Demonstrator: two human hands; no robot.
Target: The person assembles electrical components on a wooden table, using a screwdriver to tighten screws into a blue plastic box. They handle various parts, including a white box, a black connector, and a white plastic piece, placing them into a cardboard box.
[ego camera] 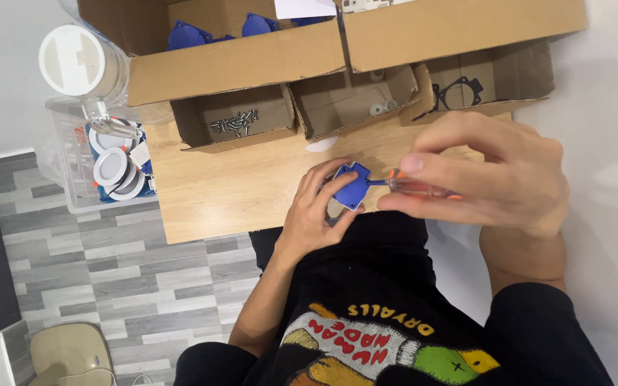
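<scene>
The person is bending over the wooden surface [237,193], and the left hand [316,211] is gripping a small blue plastic part [352,186] at its near edge. The right hand [484,175] is clenching a clear, orange-tipped screwdriver [416,187], its tip meeting the part's side. Fastening looks to be under way, not finished. Behind, open cardboard boxes are holding loose screws [236,123], white pieces and a black gasket [458,91], so more parts seem left.
</scene>
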